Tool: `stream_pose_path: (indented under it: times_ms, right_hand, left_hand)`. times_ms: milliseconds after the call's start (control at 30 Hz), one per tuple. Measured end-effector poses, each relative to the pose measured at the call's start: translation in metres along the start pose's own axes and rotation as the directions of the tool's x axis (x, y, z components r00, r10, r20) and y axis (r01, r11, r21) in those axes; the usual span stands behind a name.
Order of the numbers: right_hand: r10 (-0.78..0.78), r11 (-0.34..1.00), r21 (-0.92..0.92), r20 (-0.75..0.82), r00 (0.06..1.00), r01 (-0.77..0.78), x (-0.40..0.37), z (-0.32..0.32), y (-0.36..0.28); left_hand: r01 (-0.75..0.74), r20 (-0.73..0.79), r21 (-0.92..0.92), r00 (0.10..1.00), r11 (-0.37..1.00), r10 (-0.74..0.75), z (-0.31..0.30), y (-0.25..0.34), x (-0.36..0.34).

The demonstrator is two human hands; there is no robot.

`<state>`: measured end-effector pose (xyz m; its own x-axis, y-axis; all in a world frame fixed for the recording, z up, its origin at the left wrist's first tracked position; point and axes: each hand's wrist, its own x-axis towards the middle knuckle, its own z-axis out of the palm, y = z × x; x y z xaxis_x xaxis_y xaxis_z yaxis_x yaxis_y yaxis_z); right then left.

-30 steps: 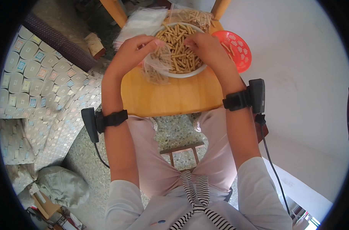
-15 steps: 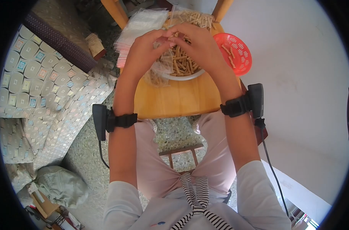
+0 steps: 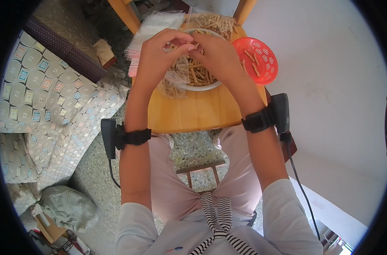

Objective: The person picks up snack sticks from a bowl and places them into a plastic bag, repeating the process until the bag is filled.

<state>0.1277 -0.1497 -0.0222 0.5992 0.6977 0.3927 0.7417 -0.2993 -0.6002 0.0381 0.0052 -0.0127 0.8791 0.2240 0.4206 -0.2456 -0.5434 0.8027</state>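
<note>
Head view showed your left hand (image 3: 156, 52) and right hand (image 3: 219, 54) pinching one stick (image 3: 195, 45) over the bowl (image 3: 204, 88).

No readable text, labels, numbers

- The basket (image 3: 268, 70) is showing red.
- The sticks (image 3: 204, 76) are showing tan.
- The bowl (image 3: 203, 88) is showing white.
- The neck tie (image 3: 220, 233) is displaying black-and-white stripes.

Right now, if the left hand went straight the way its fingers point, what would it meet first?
Probably the right hand: the left hand points at it from close by, perhaps touching, though depth is unclear.
</note>
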Motion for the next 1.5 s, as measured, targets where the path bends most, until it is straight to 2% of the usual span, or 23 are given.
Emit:
stream_pose_path:
  times_ms: [67, 133, 333, 400, 500, 567, 600, 667, 833, 900, 967, 1033, 1100, 1133, 1233, 1300, 1333, 1400, 1433, 1467, 1500]
  right_hand:
    - [-0.012, 0.996, -0.083, 0.002, 1.0, 0.013, 0.0, 0.001, 0.0]
    - [-0.029, 0.997, -0.067, -0.016, 0.999, 0.028, 0.0, 0.001, 0.002]
    - [-0.029, 0.998, -0.06, -0.032, 0.999, 0.027, 0.0, -0.001, 0.001]
    - [-0.024, 0.998, -0.062, -0.031, 0.999, 0.022, 0.001, -0.001, 0.001]
    - [-0.048, 0.998, -0.05, -0.074, 0.996, 0.044, 0.003, -0.002, 0.002]
    - [-0.08, 0.997, -0.004, -0.222, 0.972, 0.081, 0.002, -0.005, 0.003]
    - [-0.081, 0.997, -0.003, -0.221, 0.972, 0.082, 0.002, -0.008, 0.001]
    - [0.022, 0.999, 0.052, -0.233, 0.972, -0.01, 0.003, -0.013, -0.002]
    - [-0.046, 0.994, 0.088, -0.212, 0.976, 0.066, 0.001, -0.013, -0.013]
    - [-0.076, 0.99, 0.105, -0.199, 0.977, 0.099, 0.001, -0.01, -0.015]
    - [-0.105, 0.985, 0.109, -0.208, 0.972, 0.13, 0.001, -0.009, -0.016]
    - [-0.094, 0.983, 0.133, -0.209, 0.973, 0.124, 0.002, -0.01, -0.017]
    - [-0.083, 0.981, 0.157, -0.209, 0.974, 0.117, 0.002, -0.01, -0.017]
    - [-0.054, 0.982, 0.164, -0.223, 0.973, 0.092, 0.002, -0.009, -0.017]
    - [0.002, 0.984, 0.172, -0.216, 0.976, 0.036, 0.002, -0.009, -0.014]
    - [0.029, 0.985, 0.173, -0.195, 0.98, 0.006, 0.002, -0.01, -0.011]
    - [0.023, 0.983, 0.186, -0.148, 0.989, 0.005, 0.001, -0.008, -0.008]
    - [0.016, 0.98, 0.198, -0.101, 0.995, 0.004, -0.002, -0.005, -0.005]
    - [0.045, 0.993, 0.113, 0.009, 0.999, -0.046, -0.004, -0.003, -0.003]
    - [0.083, 0.996, 0.022, 0.115, 0.99, -0.086, -0.006, -0.001, -0.001]
    - [0.084, 0.996, 0.022, 0.115, 0.99, -0.087, -0.007, 0.001, 0.0]
  left_hand:
    - [-0.009, 0.001, -0.031, 1.0, 0.999, 0.009, 0.005, 0.0, 0.0]
    - [-0.018, 0.002, -0.063, 1.0, 0.998, 0.018, 0.005, 0.0, 0.0]
    - [-0.026, 0.062, 0.013, 0.998, 1.0, 0.026, 0.003, 0.004, 0.0]
    - [-0.07, 0.03, -0.012, 0.997, 0.997, 0.07, 0.002, 0.001, 0.001]
    - [-0.043, -0.018, 0.039, 0.999, 0.998, 0.044, -0.001, 0.004, 0.001]
    - [-0.003, -0.038, 0.051, 0.999, 0.999, 0.005, -0.005, 0.008, 0.001]
    - [0.039, -0.059, 0.063, 0.998, 0.997, -0.035, -0.006, 0.009, 0.0]
    - [0.03, -0.086, 0.096, 0.996, 0.995, -0.022, -0.007, 0.004, 0.001]
    - [0.001, -0.099, 0.212, 0.995, 0.977, 0.02, -0.002, -0.007, 0.001]
    - [0.035, -0.067, 0.117, 0.997, 0.993, -0.027, 0.002, -0.008, 0.0]
    - [0.006, -0.083, 0.118, 0.997, 0.993, 0.004, 0.002, -0.009, 0.001]
    - [-0.023, -0.097, 0.119, 0.995, 0.993, 0.035, 0.002, -0.005, 0.002]
    - [0.003, -0.12, 0.001, 0.993, 1.0, -0.003, 0.002, -0.002, 0.003]
    - [0.005, -0.119, 0.001, 0.993, 1.0, -0.004, 0.0, -0.003, 0.002]
    - [0.043, -0.072, -0.073, 0.996, 0.996, -0.049, -0.009, -0.006, 0.004]
    - [0.165, -0.045, -0.227, 0.983, 0.96, -0.18, -0.015, -0.008, 0.004]
    - [0.165, -0.046, -0.227, 0.983, 0.96, -0.18, -0.021, -0.008, 0.004]
    - [0.172, 0.094, -0.279, 0.984, 0.945, -0.152, -0.034, -0.01, 0.003]
    - [0.172, 0.095, -0.28, 0.984, 0.944, -0.151, -0.04, -0.012, 0.001]
    - [0.208, 0.181, -0.231, 0.969, 0.95, -0.168, -0.047, -0.013, 0.0]
    - [0.24, 0.266, -0.178, 0.945, 0.954, -0.188, -0.051, -0.014, -0.002]
